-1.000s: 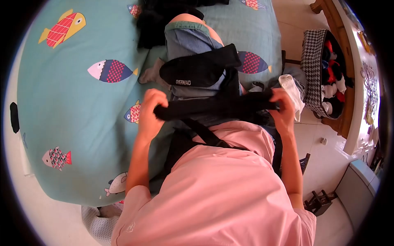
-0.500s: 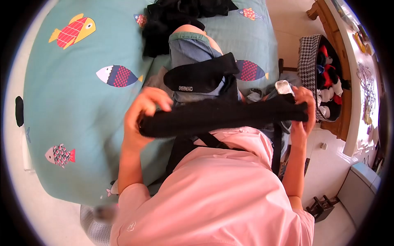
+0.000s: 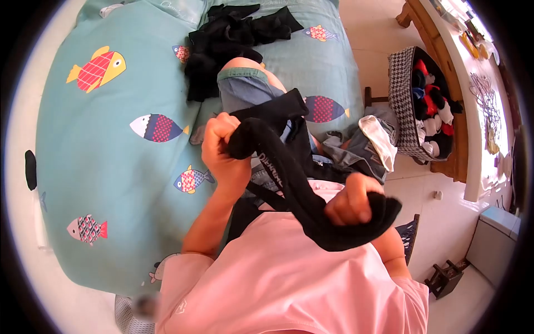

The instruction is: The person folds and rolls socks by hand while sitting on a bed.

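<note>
I'm watching a long black sock (image 3: 297, 195) hanging slantwise just over the front of a pink shirt (image 3: 278, 267), where the person is holding it in two places. The left hand (image 3: 224, 149) is closing in a fist around the upper end, and the fabric is bunching there into a rounded black knob. The right hand (image 3: 355, 200) is gripping the sock lower down, its fingers curling into the cloth, while the far end is folding up and out past the knuckles. Between these two grips the sock is sagging in a loose bend, looking soft, matte and wholly black apart from pale lettering (image 3: 271, 170), which is running along its length near the left hand and blurring too much for me to read. Behind it, another black sock (image 3: 278, 108) is lying across blue denim (image 3: 242, 94); I can't tell whether the left hand is touching it. Farther up the bed (image 3: 111, 178), a heap of black clothing (image 3: 222, 50) is resting, and to the right a white cloth (image 3: 379, 142) is draping over grey fabric (image 3: 361, 160).
</note>
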`<state>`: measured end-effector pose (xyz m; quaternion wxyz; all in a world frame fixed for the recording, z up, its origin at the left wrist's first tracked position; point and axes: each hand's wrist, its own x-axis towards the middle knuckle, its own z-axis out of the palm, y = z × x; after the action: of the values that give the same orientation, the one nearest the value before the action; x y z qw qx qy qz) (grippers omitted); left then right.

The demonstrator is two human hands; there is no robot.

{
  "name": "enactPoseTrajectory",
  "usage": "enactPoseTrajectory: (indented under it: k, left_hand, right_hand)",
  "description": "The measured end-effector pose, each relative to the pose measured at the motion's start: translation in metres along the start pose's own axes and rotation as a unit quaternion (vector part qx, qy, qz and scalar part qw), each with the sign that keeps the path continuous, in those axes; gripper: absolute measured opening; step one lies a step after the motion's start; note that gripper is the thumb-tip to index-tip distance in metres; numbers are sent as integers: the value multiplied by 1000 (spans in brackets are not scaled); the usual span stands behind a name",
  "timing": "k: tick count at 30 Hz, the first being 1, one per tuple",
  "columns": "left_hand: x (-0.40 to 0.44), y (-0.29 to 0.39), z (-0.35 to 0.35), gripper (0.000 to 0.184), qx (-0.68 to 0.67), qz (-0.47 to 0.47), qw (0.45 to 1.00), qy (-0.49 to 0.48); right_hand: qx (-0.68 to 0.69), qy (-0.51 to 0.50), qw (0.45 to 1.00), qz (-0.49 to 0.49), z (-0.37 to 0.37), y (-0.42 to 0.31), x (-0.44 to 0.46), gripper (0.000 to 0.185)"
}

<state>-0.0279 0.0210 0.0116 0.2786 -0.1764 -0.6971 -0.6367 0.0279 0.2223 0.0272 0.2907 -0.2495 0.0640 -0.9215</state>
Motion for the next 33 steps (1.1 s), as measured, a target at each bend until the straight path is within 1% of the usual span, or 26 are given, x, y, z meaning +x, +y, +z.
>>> enactPoseTrajectory:
  k: [1,3,4,6,7,8,9,10,11,12,13,14,15,16,17,19,20,22,24,27,28,29,30,31,32,33]
  left_hand:
    - [3,-1,0,29,-3,20,1000,17]
    - [3,-1,2,31,-28,-10,997,67]
    - [3,-1,2,31,-41,-24,995,92]
    - [8,6,1,34,49,-37,995,83]
    - [10,8,1,35,92,-44,992,80]
    - [9,8,3,35,121,-23,990,65]
    - [6,5,5,35,148,-2,988,49]
    - [1,3,9,35,172,18,984,32]
    - [-6,1,14,35,137,1,991,-1]
    - [-10,-1,24,30,85,32,996,-9]
    - [-17,4,31,31,-24,-53,997,-55]
    - [-26,11,34,32,-131,-138,977,-100]
    - [-17,32,35,36,-196,-260,933,-151]
    - [-5,50,33,41,-254,-376,869,-198]
    - [1,46,21,50,-263,-420,817,-295]
    - [10,50,12,55,-417,-506,698,-288]
    - [10,44,8,55,-434,-499,679,-319]
    - [9,31,0,54,-463,-480,640,-382]
    - [10,31,-2,44,-321,-456,695,-454]
    - [5,18,3,26,-216,-313,825,-418]
    - [4,19,9,24,-129,-230,897,-354]
    - [3,21,18,22,-40,-139,948,-282]
    - [3,22,23,21,50,-47,977,-202]
    - [2,28,15,24,62,-49,968,-237]
    - [2,35,14,26,-3,-141,959,-245]
    - [1,44,14,28,-67,-233,938,-249]
  right_hand:
    - [-76,-26,997,-21,-1,0,2,29]
    - [-226,24,972,62,5,-8,-1,31]
    - [-333,26,936,108,5,-15,1,31]
    - [-401,63,909,92,5,-20,1,25]
    - [-342,69,934,71,4,-21,-1,27]
    - [-282,74,955,50,1,-20,-3,30]
    - [-256,38,966,22,0,-17,-4,32]
    - [-254,-25,967,11,-2,-16,3,28]
    - [-249,-80,965,33,0,-15,15,28]
    - [-245,-133,959,55,3,-13,27,29]
    - [-257,-156,952,56,2,-6,35,28]
    - [-269,-180,944,58,0,-1,38,27]
    - [-251,-131,954,102,3,-3,35,24]
    - [-253,-144,952,98,2,-4,34,21]
    - [-254,-160,949,96,0,-6,35,19]
    - [-260,-168,945,109,-1,-11,31,18]
    - [-261,-184,944,82,-2,-10,31,20]
    - [-248,-207,942,85,-4,-12,32,22]
    - [-236,-214,943,99,-4,-11,31,22]
    - [-264,-205,937,102,-1,-12,32,22]
    - [-281,-199,934,99,1,-11,32,23]
    - [-306,-179,931,83,1,-11,33,23]
    - [-329,-160,928,68,0,-10,33,23]
    - [-353,-140,924,51,-1,-10,34,23]
    - [-334,-106,935,53,-5,-10,31,25]
    - [-330,-101,938,45,-4,-13,30,24]
